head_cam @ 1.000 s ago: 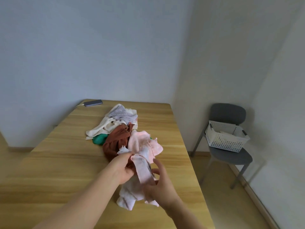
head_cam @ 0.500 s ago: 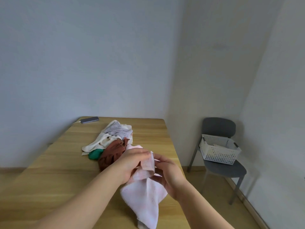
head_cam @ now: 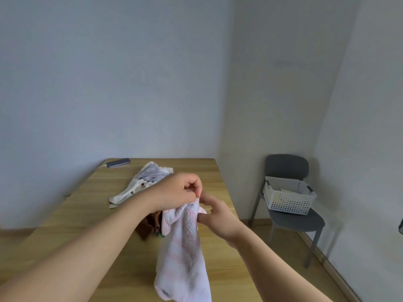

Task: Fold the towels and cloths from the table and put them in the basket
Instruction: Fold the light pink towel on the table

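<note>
Both hands lift a pale pink towel [head_cam: 183, 253] above the wooden worktop [head_cam: 218, 271]. The left hand [head_cam: 177, 190] pinches its top edge; the right hand [head_cam: 218, 214] grips just beside. More cloths [head_cam: 146, 177] lie behind. A white basket [head_cam: 287, 197] sits on a grey chair [head_cam: 290, 219].
</note>
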